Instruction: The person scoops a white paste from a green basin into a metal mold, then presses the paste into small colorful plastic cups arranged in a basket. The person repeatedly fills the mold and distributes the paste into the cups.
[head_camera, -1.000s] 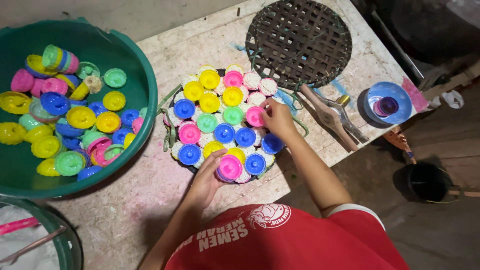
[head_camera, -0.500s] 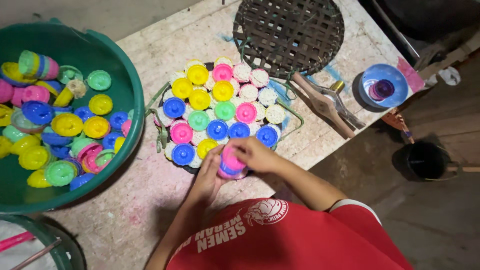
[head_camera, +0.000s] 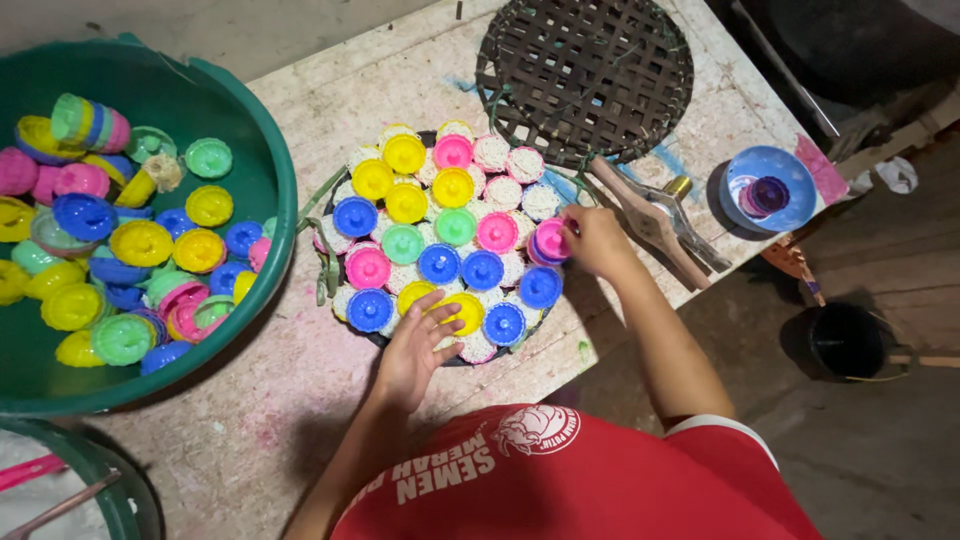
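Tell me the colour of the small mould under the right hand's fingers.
Pink with a purple edge: the mould under the right hand, clearest in the head view.

Red short-sleeved shirt, white print, bare forearms

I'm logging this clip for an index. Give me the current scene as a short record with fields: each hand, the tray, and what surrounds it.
left hand: fingers rest on a yellow mould at the tray's near edge
right hand: holds a pink mould at the tray's right edge
round tray: packed with coloured moulds and white cakes
green basin: left, loose moulds inside
woven mat: behind the tray
blue bowl: far right
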